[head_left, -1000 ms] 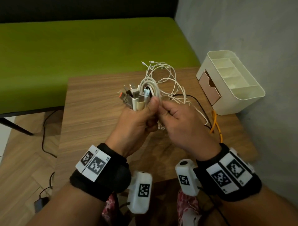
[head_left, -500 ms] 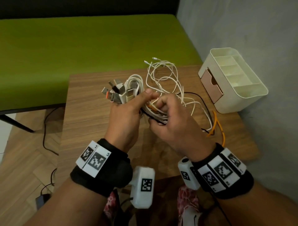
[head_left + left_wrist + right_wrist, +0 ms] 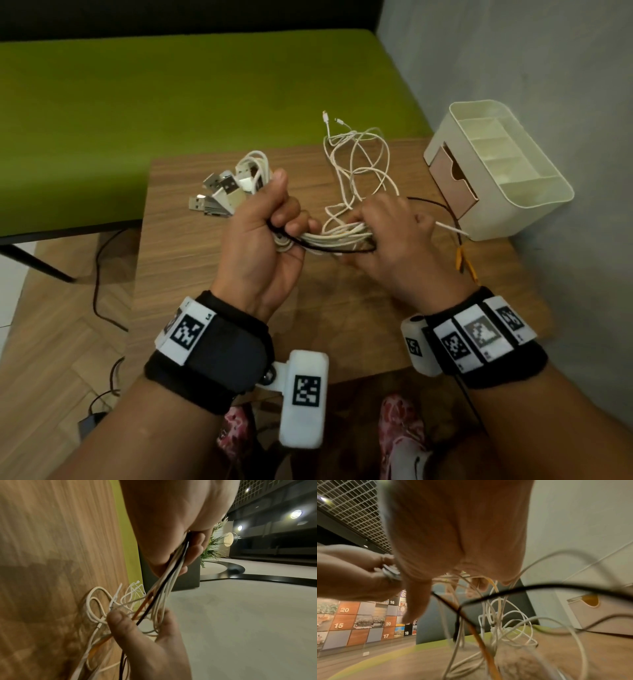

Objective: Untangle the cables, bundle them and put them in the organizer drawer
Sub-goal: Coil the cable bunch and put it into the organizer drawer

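Note:
My left hand [image 3: 270, 236] grips a bunch of white, black and orange cables [image 3: 335, 238] above the wooden table [image 3: 178, 260]. Several USB plugs [image 3: 219, 193] stick out past its thumb to the left. My right hand [image 3: 387, 233] holds the same strands a short way to the right, fingers curled round them, as the left wrist view confirms [image 3: 137, 626]. Loose white loops [image 3: 359, 164] trail from my right hand onto the table. The cream organizer [image 3: 534, 202] stands at the table's right edge, its pink drawer [image 3: 452, 181] pulled partly out.
A green bench [image 3: 188, 102] lies behind the table. A grey wall [image 3: 548, 68] runs along the right side. A black cable [image 3: 435, 205] and an orange one [image 3: 466, 263] run beside the organizer. Cords and an adapter [image 3: 89, 423] lie on the floor at left.
My hands have drawn apart, left going left and right going right. The strands between them are now pulled out straight, and the plugs have swung further left.

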A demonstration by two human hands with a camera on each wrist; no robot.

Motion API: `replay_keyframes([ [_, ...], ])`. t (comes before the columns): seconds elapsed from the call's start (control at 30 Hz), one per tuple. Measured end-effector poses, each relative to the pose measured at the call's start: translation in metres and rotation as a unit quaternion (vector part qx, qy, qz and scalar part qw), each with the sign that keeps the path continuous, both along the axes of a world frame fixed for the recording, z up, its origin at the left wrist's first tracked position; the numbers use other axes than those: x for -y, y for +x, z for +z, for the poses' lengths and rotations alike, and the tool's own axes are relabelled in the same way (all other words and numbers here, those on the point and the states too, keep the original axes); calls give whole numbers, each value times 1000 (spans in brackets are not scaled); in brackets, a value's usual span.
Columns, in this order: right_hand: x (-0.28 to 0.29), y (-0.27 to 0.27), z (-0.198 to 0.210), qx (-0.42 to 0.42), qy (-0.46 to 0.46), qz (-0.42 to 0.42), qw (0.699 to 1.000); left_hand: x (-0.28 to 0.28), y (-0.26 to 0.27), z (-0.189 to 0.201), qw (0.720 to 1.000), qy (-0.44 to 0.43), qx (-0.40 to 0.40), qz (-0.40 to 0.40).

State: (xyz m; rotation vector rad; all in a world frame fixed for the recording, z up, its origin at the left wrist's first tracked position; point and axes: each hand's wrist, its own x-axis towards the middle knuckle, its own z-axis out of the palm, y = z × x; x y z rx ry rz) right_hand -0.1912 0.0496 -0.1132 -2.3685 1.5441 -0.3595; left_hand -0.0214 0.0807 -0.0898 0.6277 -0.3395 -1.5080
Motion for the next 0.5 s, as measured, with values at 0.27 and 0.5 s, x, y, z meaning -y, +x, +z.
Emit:
replay_keyframes([
  [0.27, -32, 13, 32, 283, -11, -41, 958, 8, 8, -5, 998, 23, 14, 63],
  [0.5, -41, 27, 18, 369, 276, -20, 887, 2, 7, -5, 999, -28, -31, 13],
])
